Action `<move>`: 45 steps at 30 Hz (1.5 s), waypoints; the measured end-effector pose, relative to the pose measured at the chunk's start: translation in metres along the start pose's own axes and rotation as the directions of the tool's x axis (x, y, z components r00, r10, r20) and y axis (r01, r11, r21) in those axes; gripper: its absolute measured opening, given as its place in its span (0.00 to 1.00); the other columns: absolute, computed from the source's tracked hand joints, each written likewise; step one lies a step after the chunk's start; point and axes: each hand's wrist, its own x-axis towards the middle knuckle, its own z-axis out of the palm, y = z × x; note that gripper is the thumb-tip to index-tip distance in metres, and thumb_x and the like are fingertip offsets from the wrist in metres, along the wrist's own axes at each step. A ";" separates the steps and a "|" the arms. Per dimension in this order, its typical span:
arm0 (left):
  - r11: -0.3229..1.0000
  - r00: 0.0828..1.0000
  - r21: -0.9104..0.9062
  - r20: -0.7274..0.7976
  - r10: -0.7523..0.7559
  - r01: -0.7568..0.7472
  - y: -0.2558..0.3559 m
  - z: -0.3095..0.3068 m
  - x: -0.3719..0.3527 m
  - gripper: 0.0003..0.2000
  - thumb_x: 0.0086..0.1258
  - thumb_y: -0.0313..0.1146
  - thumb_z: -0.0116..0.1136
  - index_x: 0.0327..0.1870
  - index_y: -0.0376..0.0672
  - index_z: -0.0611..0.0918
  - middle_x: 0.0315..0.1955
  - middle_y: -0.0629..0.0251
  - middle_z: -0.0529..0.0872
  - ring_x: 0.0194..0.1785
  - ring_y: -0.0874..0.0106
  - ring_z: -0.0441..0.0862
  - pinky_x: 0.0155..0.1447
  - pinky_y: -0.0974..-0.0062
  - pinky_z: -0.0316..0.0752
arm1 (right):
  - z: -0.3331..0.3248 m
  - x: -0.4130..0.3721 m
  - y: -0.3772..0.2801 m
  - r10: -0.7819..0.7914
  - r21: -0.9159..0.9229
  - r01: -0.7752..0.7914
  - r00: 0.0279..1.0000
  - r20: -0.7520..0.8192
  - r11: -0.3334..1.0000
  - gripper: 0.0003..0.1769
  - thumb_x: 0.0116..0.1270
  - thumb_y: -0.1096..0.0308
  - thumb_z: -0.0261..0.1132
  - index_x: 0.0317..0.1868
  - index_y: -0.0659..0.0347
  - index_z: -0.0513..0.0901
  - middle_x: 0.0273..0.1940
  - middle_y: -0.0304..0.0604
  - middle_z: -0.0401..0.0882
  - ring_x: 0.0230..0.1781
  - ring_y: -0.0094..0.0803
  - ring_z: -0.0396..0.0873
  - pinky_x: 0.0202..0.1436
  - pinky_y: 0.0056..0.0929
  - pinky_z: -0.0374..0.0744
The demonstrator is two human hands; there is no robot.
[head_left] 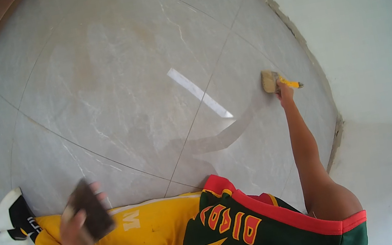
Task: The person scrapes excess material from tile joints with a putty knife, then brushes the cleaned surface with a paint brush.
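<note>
Grip: right hand [285, 92] closed round brush [273, 81], which has a yellow handle and tan bristles, on the grey marble floor [111, 85] near the wall [360, 14]. Left hand [73, 237] clasps dark flat block [91, 212] over yellow trousers [157, 229].

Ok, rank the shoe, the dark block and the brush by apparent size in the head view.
1. Shoe and dark block in the left hand: about alike, and the block is nearer the camera, so not ranked.
2. Brush in the right hand: smallest, though farthest away.

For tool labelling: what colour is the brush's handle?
Yellow brush handle, held in the right hand; head view.
</note>
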 end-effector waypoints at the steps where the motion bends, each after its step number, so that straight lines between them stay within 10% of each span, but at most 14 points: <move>1: 0.992 0.996 0.123 -0.083 -0.023 0.034 -0.016 0.002 0.025 0.36 0.62 0.42 0.63 0.68 0.34 0.65 0.52 0.61 0.77 0.55 0.74 0.74 0.60 0.75 0.69 | -0.008 0.017 0.020 -0.097 -0.047 0.096 0.995 -0.032 0.994 0.21 0.56 0.62 0.70 0.48 0.64 0.79 0.40 0.42 0.81 0.41 0.34 0.79 0.42 0.32 0.78; 5: 0.701 0.971 0.686 0.032 0.237 -0.194 -0.035 0.064 0.132 0.16 0.67 0.35 0.59 0.48 0.33 0.76 0.35 0.62 0.80 0.40 0.76 0.74 0.45 0.76 0.72 | 0.012 0.022 0.049 -0.331 -0.392 0.206 0.900 -0.283 0.897 0.33 0.60 0.52 0.62 0.56 0.73 0.74 0.49 0.59 0.79 0.51 0.51 0.77 0.56 0.43 0.72; 8: 0.472 0.899 0.821 0.108 0.424 -0.321 -0.045 0.113 0.202 0.12 0.66 0.35 0.60 0.32 0.33 0.75 0.21 0.59 0.76 0.27 0.74 0.70 0.34 0.72 0.69 | 0.034 0.001 0.053 -0.468 -0.552 0.222 0.808 -0.357 0.804 0.37 0.62 0.48 0.58 0.60 0.73 0.70 0.52 0.63 0.77 0.54 0.57 0.75 0.59 0.49 0.68; 11: 0.403 0.871 0.851 0.119 0.477 -0.336 -0.061 0.159 0.252 0.13 0.66 0.36 0.58 0.36 0.34 0.75 0.24 0.50 0.79 0.28 0.61 0.78 0.35 0.66 0.73 | 0.039 -0.005 0.051 -0.522 -0.570 0.274 0.786 -0.331 0.774 0.38 0.63 0.47 0.56 0.63 0.72 0.67 0.52 0.64 0.77 0.54 0.59 0.73 0.60 0.51 0.66; 16: 0.195 0.916 0.959 0.116 0.384 -0.203 -0.083 0.229 0.317 0.14 0.67 0.39 0.56 0.41 0.35 0.74 0.28 0.45 0.83 0.35 0.48 0.82 0.39 0.57 0.75 | 0.030 -0.011 0.042 -0.498 -0.573 0.275 0.821 -0.277 0.772 0.38 0.65 0.49 0.55 0.65 0.72 0.65 0.53 0.63 0.76 0.55 0.56 0.72 0.61 0.50 0.63; 25: -0.040 0.907 0.956 0.288 0.309 -0.290 -0.087 0.306 0.356 0.13 0.65 0.37 0.60 0.39 0.37 0.74 0.24 0.51 0.83 0.31 0.53 0.83 0.35 0.60 0.76 | 0.028 -0.014 0.041 -0.511 -0.609 0.293 0.832 -0.218 0.737 0.38 0.66 0.50 0.55 0.65 0.73 0.63 0.54 0.60 0.75 0.56 0.52 0.71 0.60 0.49 0.60; 29: 0.149 0.913 0.958 0.175 0.368 -0.244 -0.081 0.292 0.357 0.12 0.65 0.35 0.60 0.39 0.37 0.74 0.22 0.53 0.82 0.28 0.55 0.82 0.32 0.62 0.75 | 0.034 -0.009 0.047 -0.562 -0.608 0.340 0.798 -0.217 0.718 0.38 0.67 0.50 0.54 0.66 0.74 0.63 0.54 0.60 0.75 0.56 0.51 0.71 0.60 0.48 0.60; 45: -0.351 0.933 0.868 0.354 -0.060 -0.351 -0.085 0.280 0.299 0.15 0.64 0.35 0.59 0.47 0.37 0.74 0.25 0.49 0.83 0.31 0.51 0.82 0.37 0.56 0.74 | 0.027 -0.012 0.054 -0.555 -0.619 0.337 0.808 -0.197 0.709 0.37 0.66 0.49 0.54 0.65 0.72 0.64 0.52 0.58 0.76 0.55 0.49 0.72 0.59 0.48 0.60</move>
